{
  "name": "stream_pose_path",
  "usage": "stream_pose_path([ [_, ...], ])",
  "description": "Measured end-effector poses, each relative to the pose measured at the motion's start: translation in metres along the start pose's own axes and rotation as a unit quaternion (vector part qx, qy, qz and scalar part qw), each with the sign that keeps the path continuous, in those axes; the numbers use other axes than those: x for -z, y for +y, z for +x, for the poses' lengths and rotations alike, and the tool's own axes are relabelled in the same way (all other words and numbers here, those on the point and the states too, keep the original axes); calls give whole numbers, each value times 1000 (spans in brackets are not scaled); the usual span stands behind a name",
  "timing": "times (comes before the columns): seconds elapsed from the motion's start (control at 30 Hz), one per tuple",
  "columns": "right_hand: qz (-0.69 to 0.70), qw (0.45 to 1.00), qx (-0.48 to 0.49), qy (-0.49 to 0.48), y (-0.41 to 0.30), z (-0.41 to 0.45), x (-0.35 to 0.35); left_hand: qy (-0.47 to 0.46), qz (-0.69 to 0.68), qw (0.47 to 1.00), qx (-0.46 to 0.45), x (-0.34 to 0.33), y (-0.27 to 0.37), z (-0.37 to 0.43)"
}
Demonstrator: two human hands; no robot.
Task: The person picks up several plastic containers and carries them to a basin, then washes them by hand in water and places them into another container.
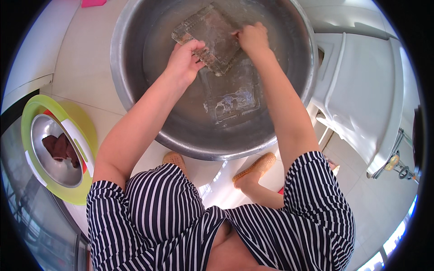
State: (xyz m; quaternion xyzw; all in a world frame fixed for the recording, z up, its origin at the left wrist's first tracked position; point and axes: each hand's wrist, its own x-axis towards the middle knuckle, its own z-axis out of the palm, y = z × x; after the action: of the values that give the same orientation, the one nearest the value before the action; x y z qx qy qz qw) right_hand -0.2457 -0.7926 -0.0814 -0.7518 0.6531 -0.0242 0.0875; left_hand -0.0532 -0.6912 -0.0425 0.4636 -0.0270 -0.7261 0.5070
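A large metal basin holding cloudy water stands in front of me. My left hand grips the near-left edge of a clear rectangular piece with ribbed edges; glass or plastic, I cannot tell. This piece is tilted over the water. My right hand has its fingers curled beside the piece's right edge. Whether it holds anything is hidden by the hand itself. Below them, a second clear rectangular piece lies partly under the water, light glinting off its surface.
At left, a green plastic tub contains a metal bowl with brown cloth-like pieces. A white ceramic-looking fixture stands close on the right, with a wire rack by its corner. Yellow clogs are near the basin's rim.
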Motion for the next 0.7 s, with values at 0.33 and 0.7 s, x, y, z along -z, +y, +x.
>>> stream_pose_path([
  [0.33, 447, 852, 153, 225, -114, 16, 5, -11, 40, 999, 10, 9, 5, 13],
  [0.7, 418, 895, 147, -42, -111, -37, 27, -54, -188, 980, 48, 2, 4, 2],
])
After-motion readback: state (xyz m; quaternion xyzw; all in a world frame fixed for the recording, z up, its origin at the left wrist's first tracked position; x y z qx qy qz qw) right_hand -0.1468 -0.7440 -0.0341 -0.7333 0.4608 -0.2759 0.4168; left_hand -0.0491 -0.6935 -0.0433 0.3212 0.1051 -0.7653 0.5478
